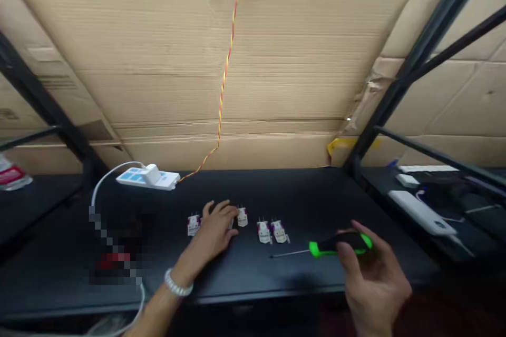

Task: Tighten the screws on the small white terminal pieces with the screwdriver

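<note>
My right hand [369, 276] is closed around the black and green handle of a screwdriver [324, 246]. Its thin shaft points left, above the black tabletop. My left hand [215, 227], with a pale bracelet at the wrist, reaches over a row of small white and purple plug-like units with metal prongs. Its fingers are apart, and part of a unit shows beneath them. One unit [193, 225] lies just left of the hand and another unit [242, 217] is beside its fingertips. Farther right, a unit [263, 231] and a second unit [279, 231] lie close together.
A white power strip [166, 181] with a plug and white cable stands at the back left. A red and yellow twisted wire [224, 81] runs up the cardboard wall [158, 52]. Black metal frame bars [389, 102] flank the table. White devices [421, 212] lie at the right.
</note>
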Tool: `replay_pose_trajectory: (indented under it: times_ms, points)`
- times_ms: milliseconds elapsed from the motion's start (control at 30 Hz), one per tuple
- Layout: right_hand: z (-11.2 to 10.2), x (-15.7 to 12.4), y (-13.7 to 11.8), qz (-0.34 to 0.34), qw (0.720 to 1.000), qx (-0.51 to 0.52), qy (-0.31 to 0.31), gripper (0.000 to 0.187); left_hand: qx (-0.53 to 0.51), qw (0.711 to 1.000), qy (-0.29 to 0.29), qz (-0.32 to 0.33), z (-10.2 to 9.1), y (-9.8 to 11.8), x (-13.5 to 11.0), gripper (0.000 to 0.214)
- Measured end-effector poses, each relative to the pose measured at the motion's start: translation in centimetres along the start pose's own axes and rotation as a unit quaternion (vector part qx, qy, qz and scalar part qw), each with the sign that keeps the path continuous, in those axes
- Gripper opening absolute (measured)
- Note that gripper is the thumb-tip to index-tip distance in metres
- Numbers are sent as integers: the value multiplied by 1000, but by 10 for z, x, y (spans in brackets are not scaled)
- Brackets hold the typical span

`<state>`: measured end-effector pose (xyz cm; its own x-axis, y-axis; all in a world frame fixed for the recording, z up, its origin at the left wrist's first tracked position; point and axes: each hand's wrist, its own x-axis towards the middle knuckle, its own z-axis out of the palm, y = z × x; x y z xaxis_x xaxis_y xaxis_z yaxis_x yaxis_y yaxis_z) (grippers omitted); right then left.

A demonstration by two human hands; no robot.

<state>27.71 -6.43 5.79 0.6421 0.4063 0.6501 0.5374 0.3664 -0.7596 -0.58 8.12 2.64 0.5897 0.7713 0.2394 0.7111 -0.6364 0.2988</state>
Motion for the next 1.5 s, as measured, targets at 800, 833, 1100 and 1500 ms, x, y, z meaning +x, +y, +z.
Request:
replay_pose_trajectory:
  times_ms: [800,833,1100,1500]
  points:
    - [31,-28,-12,-29,984,59,-167,48,-148,987,-10,64,16,47,-65,39]
    - [32,-28,-13,-32,983,58,-171,48,-151,986,-9,66,17,46,-66,42]
    - [33,-30,-15,-46,980,56,-184,52,-160,984,2,78,23,42,-67,40]
    - [33,-30,-18,-63,979,41,-190,54,-179,981,-2,75,23,42,-67,41]
